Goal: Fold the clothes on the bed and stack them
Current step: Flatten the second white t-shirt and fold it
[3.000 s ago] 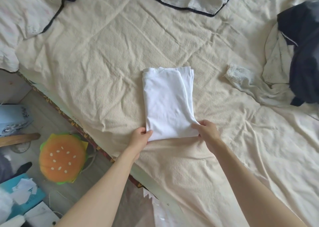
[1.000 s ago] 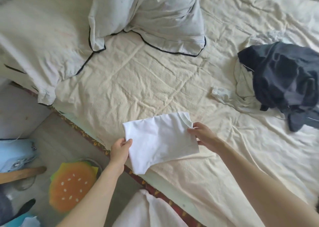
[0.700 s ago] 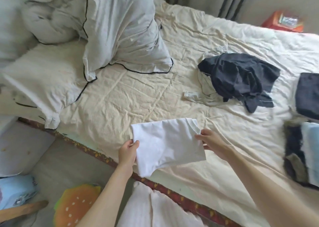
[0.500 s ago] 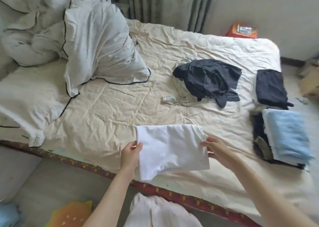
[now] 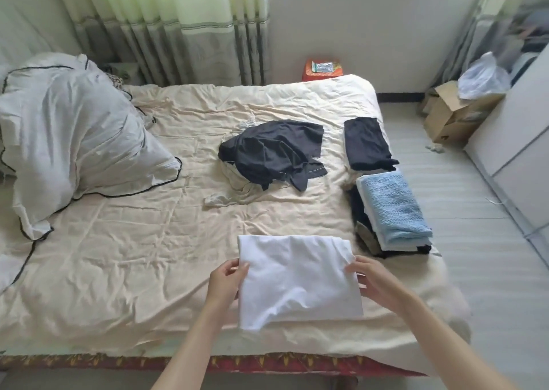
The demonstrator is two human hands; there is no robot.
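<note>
Lifted off the bed (image 5: 124, 259), the folded shirt (image 5: 297, 279) is pinched at its sides by left hand (image 5: 225, 279) and right hand (image 5: 371, 282), kept flat, probably for carrying toward the stack (image 5: 392, 208).

Smooth matt white folded cotton-like cloth (image 5: 297, 279) between both hands; beneath, crumpled cream bed sheet (image 5: 148, 256), finely textured. Beyond the right hand, ribbed light-blue knitted cloth (image 5: 392, 205); farther off, limp dark navy fabric (image 5: 273, 152), faintly sheened.

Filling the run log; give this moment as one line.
left hand and right hand: hold folded white shirt | stack: to the right | dark clothes: unfolded
</note>
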